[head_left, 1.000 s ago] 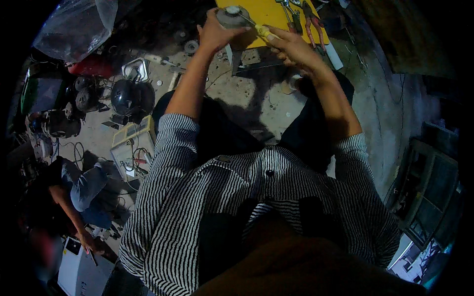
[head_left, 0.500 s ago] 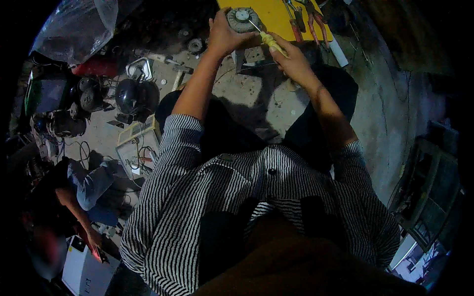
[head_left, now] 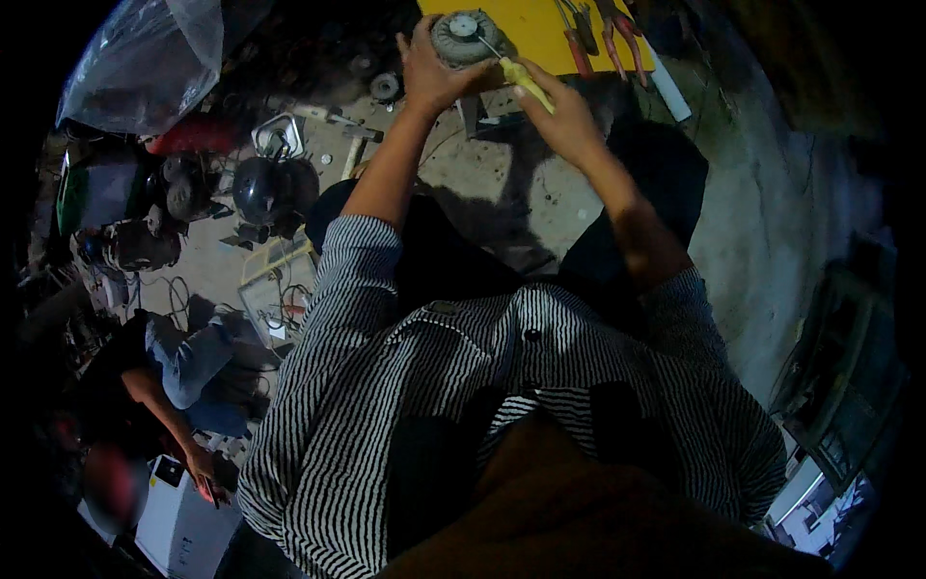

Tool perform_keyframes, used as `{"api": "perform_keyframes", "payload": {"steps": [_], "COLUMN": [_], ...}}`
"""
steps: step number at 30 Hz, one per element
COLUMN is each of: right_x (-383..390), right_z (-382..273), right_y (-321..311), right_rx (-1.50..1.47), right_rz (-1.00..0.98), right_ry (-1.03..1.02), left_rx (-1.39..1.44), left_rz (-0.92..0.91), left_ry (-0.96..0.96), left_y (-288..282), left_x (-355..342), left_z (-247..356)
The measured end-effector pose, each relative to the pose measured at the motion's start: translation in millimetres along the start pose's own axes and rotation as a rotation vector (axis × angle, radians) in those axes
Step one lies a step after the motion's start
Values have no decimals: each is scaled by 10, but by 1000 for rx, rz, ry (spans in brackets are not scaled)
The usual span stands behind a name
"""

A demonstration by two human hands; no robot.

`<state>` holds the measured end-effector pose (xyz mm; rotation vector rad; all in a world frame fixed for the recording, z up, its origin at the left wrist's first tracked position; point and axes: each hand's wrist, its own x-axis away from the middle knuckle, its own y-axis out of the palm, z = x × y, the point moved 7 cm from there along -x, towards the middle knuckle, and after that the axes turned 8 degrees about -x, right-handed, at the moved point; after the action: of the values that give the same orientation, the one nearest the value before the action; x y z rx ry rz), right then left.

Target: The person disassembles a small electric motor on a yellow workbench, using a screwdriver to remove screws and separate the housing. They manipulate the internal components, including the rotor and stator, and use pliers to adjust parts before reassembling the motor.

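My left hand (head_left: 430, 75) is closed around the side of a round grey part (head_left: 469, 48) that looks like a motor winding, with a pale disc (head_left: 463, 25) at its middle. In my right hand (head_left: 567, 118) is a screwdriver (head_left: 526, 84) with a yellow handle, its thin shaft slanting up and left. The screwdriver's tip is at the part, close to the disc's edge; whether it touches the disc I cannot tell. Both hands are at the near edge of a yellow board (head_left: 535, 37).
Red-handled pliers (head_left: 625, 43) and other hand tools lie on the board's right side. A hammer (head_left: 355, 145), a black rounded housing (head_left: 263, 190) and a clear-lidded box (head_left: 275, 289) are on the floor to the left. At lower left another person's hand (head_left: 201, 468) is over a white box (head_left: 185, 526).
The round part has tilted in my left hand and moved slightly left. The screwdriver's tip has shifted a little left with it. The other person's hand has moved slightly.
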<state>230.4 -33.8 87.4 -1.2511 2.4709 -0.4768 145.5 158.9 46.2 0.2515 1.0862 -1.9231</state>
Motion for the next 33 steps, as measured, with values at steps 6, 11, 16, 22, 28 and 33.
{"api": "perform_keyframes", "payload": {"steps": [6,11,16,22,28,33], "right_x": [87,115,127,112,-22,-31], "right_z": [54,124,168,319,337,258], "right_y": [101,156,192,285,327,204], "right_rx": [-194,-222,-259,-285,-286,-142], "right_rz": [32,78,120,184,149,195], "right_ry": [69,-14,-30,-82,-22,-135], "left_rx": [-21,20,-18,-24,20,64], "left_rz": [42,8,5,4,-76,-121], "left_ry": [58,16,47,109,51,-2], "left_y": [10,-17,4,20,119,64], "left_x": [27,53,1,-60,-142,-223], "left_z": [-17,-7,-33,25,-212,-102]}}
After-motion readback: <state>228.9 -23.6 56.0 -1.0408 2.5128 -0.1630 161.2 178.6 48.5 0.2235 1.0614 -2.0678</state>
